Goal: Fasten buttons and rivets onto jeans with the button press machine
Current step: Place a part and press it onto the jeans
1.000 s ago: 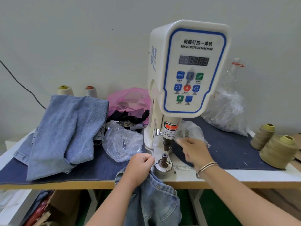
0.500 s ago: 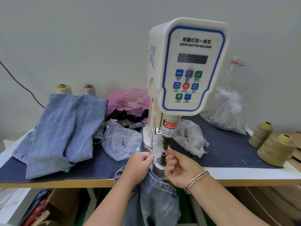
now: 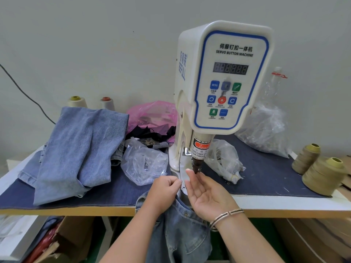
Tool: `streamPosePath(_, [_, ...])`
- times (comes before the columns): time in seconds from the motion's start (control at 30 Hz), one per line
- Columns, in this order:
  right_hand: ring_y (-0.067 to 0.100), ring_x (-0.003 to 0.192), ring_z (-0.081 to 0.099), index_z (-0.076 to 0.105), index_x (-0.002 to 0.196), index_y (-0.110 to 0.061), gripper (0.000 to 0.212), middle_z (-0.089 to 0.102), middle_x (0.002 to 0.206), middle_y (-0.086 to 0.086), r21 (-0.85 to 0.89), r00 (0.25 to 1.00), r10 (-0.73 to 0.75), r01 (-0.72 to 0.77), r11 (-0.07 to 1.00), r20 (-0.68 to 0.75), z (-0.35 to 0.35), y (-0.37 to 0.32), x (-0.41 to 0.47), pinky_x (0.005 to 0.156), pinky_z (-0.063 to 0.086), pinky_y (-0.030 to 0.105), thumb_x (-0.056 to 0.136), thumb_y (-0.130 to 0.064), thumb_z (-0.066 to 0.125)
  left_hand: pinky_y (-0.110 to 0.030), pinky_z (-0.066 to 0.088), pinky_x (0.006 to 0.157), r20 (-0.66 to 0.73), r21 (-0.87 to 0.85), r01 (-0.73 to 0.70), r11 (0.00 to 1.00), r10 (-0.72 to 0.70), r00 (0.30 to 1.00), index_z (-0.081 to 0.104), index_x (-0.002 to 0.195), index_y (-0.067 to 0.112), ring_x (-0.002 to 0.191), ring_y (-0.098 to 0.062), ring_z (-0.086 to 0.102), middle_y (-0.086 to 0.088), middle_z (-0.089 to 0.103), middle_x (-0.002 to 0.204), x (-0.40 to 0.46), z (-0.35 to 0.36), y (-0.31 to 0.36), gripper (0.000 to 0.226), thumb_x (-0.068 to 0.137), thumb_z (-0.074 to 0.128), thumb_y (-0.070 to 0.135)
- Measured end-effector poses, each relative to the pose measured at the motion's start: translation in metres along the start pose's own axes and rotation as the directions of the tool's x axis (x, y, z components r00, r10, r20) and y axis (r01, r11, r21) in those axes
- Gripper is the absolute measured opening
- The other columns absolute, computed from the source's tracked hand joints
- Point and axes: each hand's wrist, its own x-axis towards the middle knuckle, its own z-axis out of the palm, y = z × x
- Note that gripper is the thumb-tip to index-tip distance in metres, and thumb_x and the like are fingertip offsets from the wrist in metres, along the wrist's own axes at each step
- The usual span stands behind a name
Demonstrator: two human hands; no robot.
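Observation:
The white servo button machine (image 3: pixel 224 76) stands at the middle of the table, its dark punch (image 3: pixel 196 166) pointing down. My right hand (image 3: pixel 207 194) is turned palm up under it, with its fingertips raised to the tip of the punch; what they pinch is too small to see. My left hand (image 3: pixel 164 190) grips the waistband of a pair of blue jeans (image 3: pixel 180 230) that hangs over the table's front edge, just left of the machine's base. The lower die is hidden behind my hands.
A pile of light blue jeans (image 3: pixel 76 149) lies at the left. Clear plastic bags (image 3: pixel 144 164) (image 3: pixel 224 160) (image 3: pixel 266 130) flank the machine, with a pink bag (image 3: pixel 152 112) behind. Thread cones (image 3: pixel 322 175) stand at the right. Cardboard boxes (image 3: pixel 66 238) sit under the table.
My right hand came back from the bag at the right to the machine, then turned palm up and lifted its fingertips to the punch. My left hand kept its hold on the jeans.

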Motion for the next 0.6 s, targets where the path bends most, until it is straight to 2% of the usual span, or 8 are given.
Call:
streamPosePath(0.1, [0.027, 0.067, 0.073, 0.061, 0.097, 0.005, 0.011, 0.069, 0.105, 0.020, -0.011, 1.000, 0.007, -0.007, 1.000, 0.016, 0.002, 0.001, -0.001, 0.060, 0.056, 0.049, 0.090, -0.001, 0.055, -0.028, 0.024, 0.053, -0.008, 0.009, -0.005, 1.000, 0.005, 1.000, 0.031, 0.051, 0.016, 0.052, -0.009, 0.026, 0.008, 0.027, 0.049, 0.000, -0.001, -0.001, 0.043, 0.088, 0.053, 0.013])
streamPosePath(0.23, [0.026, 0.070, 0.073, 0.058, 0.112, 0.002, 0.026, 0.070, 0.106, 0.019, 0.010, 0.999, 0.008, -0.009, 1.000, 0.039, 0.003, 0.003, -0.003, 0.067, 0.055, 0.049, 0.088, 0.007, 0.049, -0.028, 0.026, 0.053, 0.002, 0.010, 0.000, 1.000, 0.000, 1.000, 0.036, 0.052, 0.007, 0.053, -0.010, 0.029, 0.004, 0.031, 0.050, -0.001, 0.000, 0.003, 0.038, 0.078, 0.049, 0.031])
streamPosePath(0.33, [0.024, 0.068, 0.073, 0.059, 0.109, 0.004, 0.031, 0.072, 0.101, 0.017, 0.031, 0.995, 0.011, -0.014, 0.999, 0.099, 0.002, 0.015, -0.003, 0.068, 0.057, 0.046, 0.085, 0.011, 0.040, -0.030, 0.036, 0.056, 0.034, -0.014, 0.087, 0.996, -0.086, 0.996, 0.051, 0.059, -0.001, 0.056, -0.011, 0.038, 0.000, 0.045, 0.055, -0.001, -0.004, 0.002, 0.041, 0.086, 0.052, 0.029])
streamPosePath(0.4, [0.021, 0.061, 0.070, 0.062, 0.107, 0.003, 0.032, 0.073, 0.094, 0.016, -0.068, 0.987, 0.049, -0.039, 0.997, 0.153, 0.007, 0.028, -0.001, 0.061, 0.060, 0.038, 0.081, 0.010, 0.044, -0.010, 0.041, 0.057, 0.026, 0.013, 0.182, 0.983, -0.182, 0.983, 0.064, 0.068, 0.014, 0.057, 0.000, 0.047, 0.013, 0.056, 0.066, -0.001, -0.002, -0.003, 0.033, 0.097, 0.048, 0.011])
streamPosePath(0.47, [0.018, 0.055, 0.066, 0.065, 0.100, 0.002, 0.023, 0.072, 0.088, 0.017, -0.306, 0.983, 0.038, 0.019, 0.952, 0.179, 0.022, 0.039, 0.007, 0.055, 0.058, 0.030, 0.086, 0.007, 0.048, 0.003, 0.040, 0.067, -0.035, 0.239, 0.146, 0.960, -0.142, 0.989, 0.067, 0.104, 0.014, 0.072, 0.013, 0.055, 0.017, 0.060, 0.100, 0.001, 0.010, -0.007, 0.032, 0.096, 0.042, -0.004])
streamPosePath(0.53, [0.015, 0.057, 0.062, 0.067, 0.092, -0.001, 0.021, 0.067, 0.088, 0.013, -0.648, 0.975, -0.069, 0.192, 0.737, 0.211, 0.043, 0.042, 0.022, 0.059, 0.058, 0.029, 0.094, 0.001, 0.047, -0.003, 0.040, 0.084, 0.003, 0.274, 0.235, 0.933, -0.245, 0.970, 0.056, 0.127, 0.003, 0.097, 0.006, 0.056, 0.002, 0.058, 0.130, -0.008, 0.000, -0.004, 0.036, 0.093, 0.045, -0.005])
streamPosePath(0.57, [0.014, 0.060, 0.061, 0.067, 0.090, -0.004, 0.021, 0.063, 0.089, 0.009, -0.795, 0.964, -0.123, 0.265, 0.546, 0.237, 0.054, 0.042, 0.031, 0.063, 0.059, 0.030, 0.095, -0.003, 0.047, -0.015, 0.039, 0.096, 0.072, 0.344, 0.255, 0.904, -0.296, 0.952, 0.051, 0.130, -0.003, 0.113, -0.010, 0.054, -0.009, 0.053, 0.137, -0.006, -0.001, -0.004, 0.037, 0.094, 0.042, -0.008])
streamPosePath(0.6, [0.016, 0.064, 0.060, 0.067, 0.089, -0.007, 0.020, 0.061, 0.088, 0.006, -0.895, 0.950, -0.156, 0.308, 0.322, 0.270, 0.064, 0.042, 0.041, 0.064, 0.059, 0.031, 0.096, -0.007, 0.048, -0.023, 0.031, 0.104, 0.050, 0.446, 0.185, 0.876, -0.231, 0.972, 0.044, 0.134, -0.006, 0.126, -0.022, 0.045, -0.017, 0.046, 0.142, -0.003, 0.005, -0.005, 0.038, 0.097, 0.035, -0.005])
